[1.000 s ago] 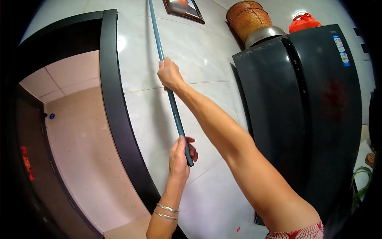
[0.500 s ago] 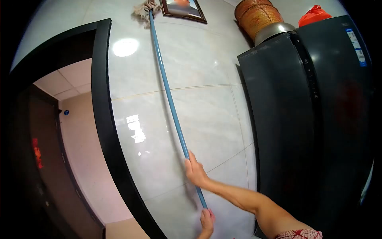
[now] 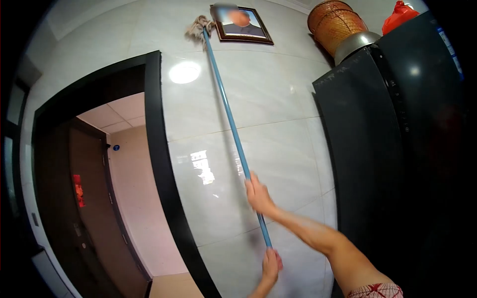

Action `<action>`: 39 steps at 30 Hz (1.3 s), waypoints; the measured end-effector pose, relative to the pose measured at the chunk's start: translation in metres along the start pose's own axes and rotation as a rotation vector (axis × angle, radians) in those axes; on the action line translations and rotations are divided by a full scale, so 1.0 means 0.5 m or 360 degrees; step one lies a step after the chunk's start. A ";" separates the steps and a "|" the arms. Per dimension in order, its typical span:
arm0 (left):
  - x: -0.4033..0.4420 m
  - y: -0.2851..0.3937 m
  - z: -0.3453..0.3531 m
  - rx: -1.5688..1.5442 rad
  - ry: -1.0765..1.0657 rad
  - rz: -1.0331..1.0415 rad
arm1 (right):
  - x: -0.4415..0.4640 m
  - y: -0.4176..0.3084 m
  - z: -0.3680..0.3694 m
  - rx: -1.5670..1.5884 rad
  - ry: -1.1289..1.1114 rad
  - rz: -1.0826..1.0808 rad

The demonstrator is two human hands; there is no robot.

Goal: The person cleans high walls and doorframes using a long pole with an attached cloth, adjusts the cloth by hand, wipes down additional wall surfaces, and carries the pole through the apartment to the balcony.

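A mop (image 3: 227, 107) with a long blue handle slants up along the tiled wall. Its greyish string head (image 3: 199, 31) is at the wall by the left edge of a framed portrait (image 3: 243, 38); whether it touches the frame I cannot tell. My right hand (image 3: 259, 194) wraps around the handle below its middle. Lower down, my left hand (image 3: 271, 265) is closed around the handle near its bottom end.
On the left a black door frame (image 3: 155, 124) opens toward a dark brown door (image 3: 94, 193). To the right stands a tall black fridge (image 3: 362, 149). A woven basket (image 3: 338, 25), a metal basin (image 3: 355, 45) and a red bag (image 3: 399, 17) sit on top.
My view has shifted up and left, so more of the portrait and doorway shows. Both hands keep their grip on the mop, whose head stays beside the portrait's left edge.
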State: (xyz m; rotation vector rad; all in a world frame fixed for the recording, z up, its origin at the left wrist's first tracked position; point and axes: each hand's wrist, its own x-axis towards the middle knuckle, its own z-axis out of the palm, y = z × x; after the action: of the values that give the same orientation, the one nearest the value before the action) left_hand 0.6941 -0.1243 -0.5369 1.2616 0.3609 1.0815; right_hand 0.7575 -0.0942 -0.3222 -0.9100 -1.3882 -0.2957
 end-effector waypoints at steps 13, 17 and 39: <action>0.146 0.689 -0.039 0.0026 0.0064 0.0823 | 0.308 -0.326 0.179 0.0463 0.0118 -0.0249; 0.156 0.750 -0.032 0.0030 -0.0114 0.0919 | 0.363 -0.350 0.208 0.0748 -0.0011 -0.0033; 0.359 0.768 0.402 0.0197 -0.0534 0.1006 | 0.640 -0.271 -0.166 -0.0482 0.0398 -0.0563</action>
State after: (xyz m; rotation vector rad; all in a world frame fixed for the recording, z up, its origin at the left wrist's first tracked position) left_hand 0.7580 -0.1265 -0.0723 1.6948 -0.2524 1.3516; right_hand 0.7931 -0.1363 0.0312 -0.8339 -1.2847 -0.8789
